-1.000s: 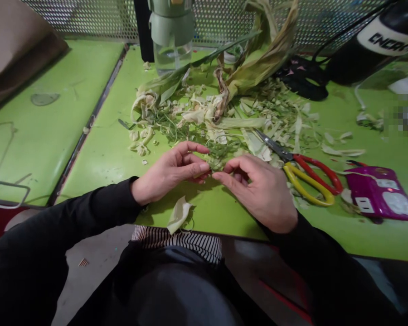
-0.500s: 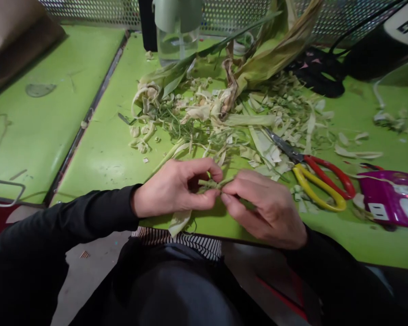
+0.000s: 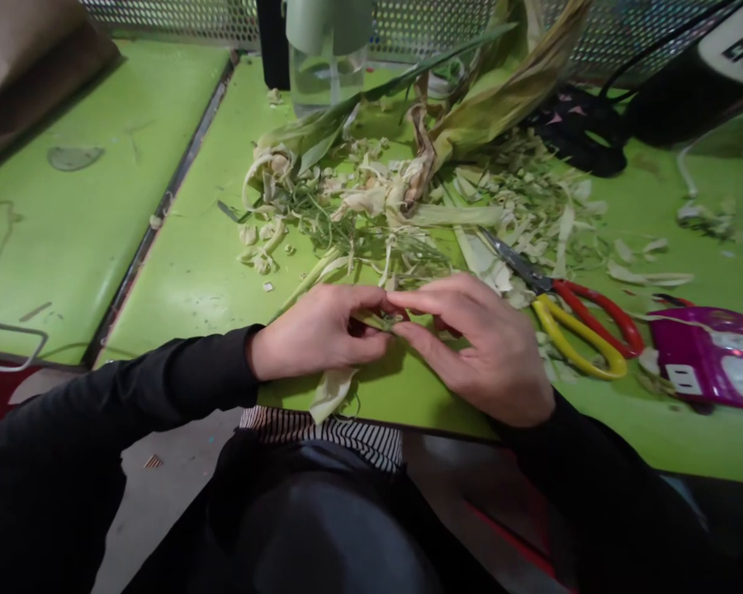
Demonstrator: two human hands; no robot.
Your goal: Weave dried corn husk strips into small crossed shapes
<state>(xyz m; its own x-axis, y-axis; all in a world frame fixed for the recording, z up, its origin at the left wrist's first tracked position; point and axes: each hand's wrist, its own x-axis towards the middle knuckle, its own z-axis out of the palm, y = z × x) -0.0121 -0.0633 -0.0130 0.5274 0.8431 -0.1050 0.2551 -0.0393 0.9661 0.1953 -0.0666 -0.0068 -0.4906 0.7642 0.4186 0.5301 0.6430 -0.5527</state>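
Close to the table's front edge, my left hand (image 3: 319, 330) is closed around a twisted pale-green corn husk strip (image 3: 371, 319), thumb and forefinger pinching it. My right hand (image 3: 480, 342) meets it from the right, its thumb and forefinger closed on the strip's other end at the left fingertips. Much of the strip is hidden by the fingers. A broader pale husk piece (image 3: 333, 393) hangs below my left hand over the table edge. Scissors (image 3: 585, 318) with one red and one yellow handle lie just right of my right hand.
Husk scraps (image 3: 371, 198) spread over the green table (image 3: 179, 272). Long dried husk leaves (image 3: 508, 107) rise behind them. A clear bottle (image 3: 328, 70) stands at the back. At right are a purple device (image 3: 712, 355) and a black mask-like item (image 3: 582, 136); a brown paper bag (image 3: 37, 66) is far left.
My right hand has moved slightly up and left, so its fingertips now touch those of my left hand. The strip between them is more covered. The view has shifted slightly.
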